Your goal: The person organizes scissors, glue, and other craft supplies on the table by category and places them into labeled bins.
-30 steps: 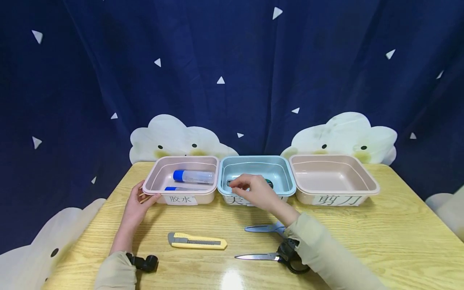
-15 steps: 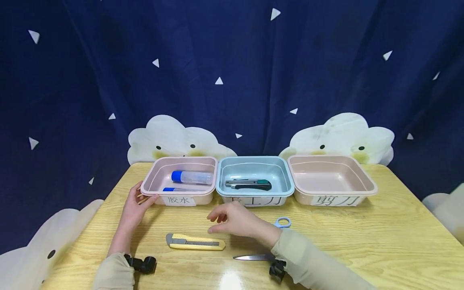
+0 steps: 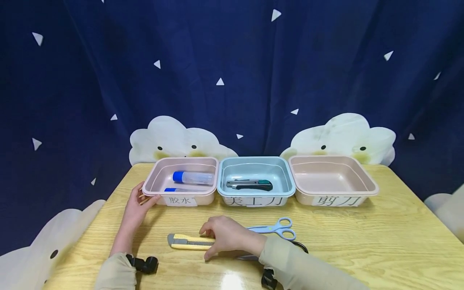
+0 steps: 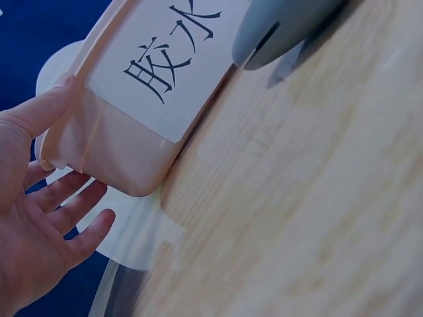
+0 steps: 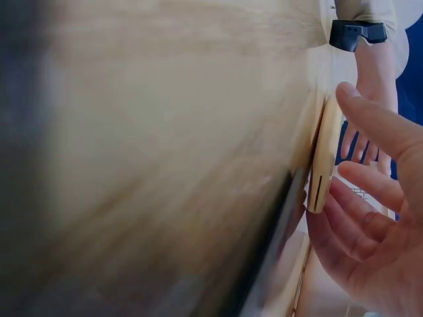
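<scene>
My left hand [image 3: 136, 208] rests at the near left corner of the pale pink bin [image 3: 150, 189], thumb along its front rim and the other fingers spread by its side. Over the right end of a yellow utility knife [image 3: 190, 241] is my right hand [image 3: 227, 235]. Its thumb and fingers stand apart on either side of the knife, which lies flat on the table. In the right wrist view the knife's end [image 5: 322, 178] shows between the parted thumb and fingers. The hand hides that end in the head view.
A blue bin [image 3: 291, 189] holds a green-and-black utility knife [image 3: 250, 184]; blue-capped glue bottles [image 3: 193, 177] lie in the pink bin. Another pinkish bin [image 3: 333, 177] stands right. Light blue scissors [image 3: 277, 228] and partly hidden black-handled scissors [image 3: 301, 246] lie near my right arm.
My right hand has come back from above the blue bin, down and left to the yellow utility knife. The green-and-black knife in the bin is now uncovered. My left hand stays put.
</scene>
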Demonstrator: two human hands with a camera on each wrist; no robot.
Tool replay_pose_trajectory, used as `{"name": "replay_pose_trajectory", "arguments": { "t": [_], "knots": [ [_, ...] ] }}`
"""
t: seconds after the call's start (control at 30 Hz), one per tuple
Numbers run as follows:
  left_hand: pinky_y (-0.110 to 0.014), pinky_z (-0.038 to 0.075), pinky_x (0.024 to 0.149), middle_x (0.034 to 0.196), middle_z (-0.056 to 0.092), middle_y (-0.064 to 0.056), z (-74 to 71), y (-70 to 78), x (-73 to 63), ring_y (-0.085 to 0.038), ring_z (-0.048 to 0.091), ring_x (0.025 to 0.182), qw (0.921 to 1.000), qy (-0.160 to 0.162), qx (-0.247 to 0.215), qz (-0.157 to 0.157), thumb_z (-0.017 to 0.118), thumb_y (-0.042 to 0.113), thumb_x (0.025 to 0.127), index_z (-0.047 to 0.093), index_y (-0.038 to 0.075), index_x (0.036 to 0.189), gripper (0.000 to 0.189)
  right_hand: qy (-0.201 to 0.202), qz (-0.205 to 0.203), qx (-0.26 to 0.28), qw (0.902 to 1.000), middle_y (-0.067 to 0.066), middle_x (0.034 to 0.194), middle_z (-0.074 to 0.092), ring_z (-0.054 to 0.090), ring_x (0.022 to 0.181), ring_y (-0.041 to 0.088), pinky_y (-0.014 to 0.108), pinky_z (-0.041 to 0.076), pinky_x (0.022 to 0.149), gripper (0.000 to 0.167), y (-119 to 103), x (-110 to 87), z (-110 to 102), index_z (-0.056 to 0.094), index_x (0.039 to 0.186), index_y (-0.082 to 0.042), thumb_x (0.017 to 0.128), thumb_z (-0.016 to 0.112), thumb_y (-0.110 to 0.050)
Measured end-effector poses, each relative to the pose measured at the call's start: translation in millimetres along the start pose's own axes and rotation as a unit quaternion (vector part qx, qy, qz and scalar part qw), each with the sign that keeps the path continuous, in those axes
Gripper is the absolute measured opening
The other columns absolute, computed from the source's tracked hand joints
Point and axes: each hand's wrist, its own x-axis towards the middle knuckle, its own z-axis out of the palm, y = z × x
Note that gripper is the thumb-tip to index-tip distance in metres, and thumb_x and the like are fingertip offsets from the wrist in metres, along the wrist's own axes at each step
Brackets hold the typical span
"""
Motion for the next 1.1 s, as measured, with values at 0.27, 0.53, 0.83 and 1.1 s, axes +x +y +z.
{"name": "replay_pose_trajectory", "arguments": {
  "t": [0.27, 0.53, 0.83, 1.1],
  "knots": [
    [-0.045, 0.036, 0.100, 0.145, 0.027, -0.018, -0.6, 0.9, 0.1, -0.035, 0.034, 0.126, 1.0000, 0.004, 0.003, -0.006, 0.062, 0.038, 0.085, 0.008, 0.013, 0.147, 0.085, -0.014, -0.020, -0.053, 0.9983, -0.012, 0.074, 0.049, 0.042, 0.066, -0.001, 0.012, 0.036, 0.059, 0.041, -4.6, 2.5, 2.5, 0.068, 0.096, -0.019, 0.062, 0.082, -0.036],
    [-0.049, 0.035, 0.101, 0.146, 0.024, -0.019, -0.1, 1.7, -0.8, -0.037, 0.030, 0.128, 0.9999, 0.004, -0.002, -0.012, 0.062, 0.040, 0.083, 0.006, 0.015, 0.147, 0.088, -0.010, -0.036, -0.078, 0.9962, -0.010, 0.066, 0.042, 0.036, 0.064, 0.001, 0.013, 0.029, 0.054, 0.020, -3.8, 0.6, -0.5, 0.068, 0.082, -0.018, 0.067, 0.079, -0.028],
    [-0.037, 0.040, 0.097, 0.145, 0.027, -0.017, 0.0, -2.9, 1.1, -0.033, 0.034, 0.126, 1.0000, 0.008, 0.001, -0.003, 0.063, 0.037, 0.084, 0.010, 0.014, 0.146, 0.085, 0.038, -0.010, -0.063, 0.9972, -0.012, 0.081, 0.053, 0.049, 0.072, -0.001, 0.014, 0.037, 0.061, 0.037, 2.8, -11.9, -26.3, 0.070, 0.102, -0.021, 0.067, 0.079, -0.029],
    [-0.027, 0.042, 0.092, 0.144, 0.029, -0.017, -0.2, -3.5, 2.3, -0.032, 0.036, 0.125, 0.9999, 0.009, 0.013, 0.001, 0.063, 0.039, 0.084, 0.010, 0.014, 0.146, 0.085, 0.086, -0.023, -0.062, 0.9941, -0.007, 0.076, 0.050, 0.044, 0.068, 0.004, 0.016, 0.035, 0.058, 0.035, 14.3, -27.2, -61.1, 0.070, 0.103, -0.016, 0.070, 0.077, -0.026]
  ]
}}
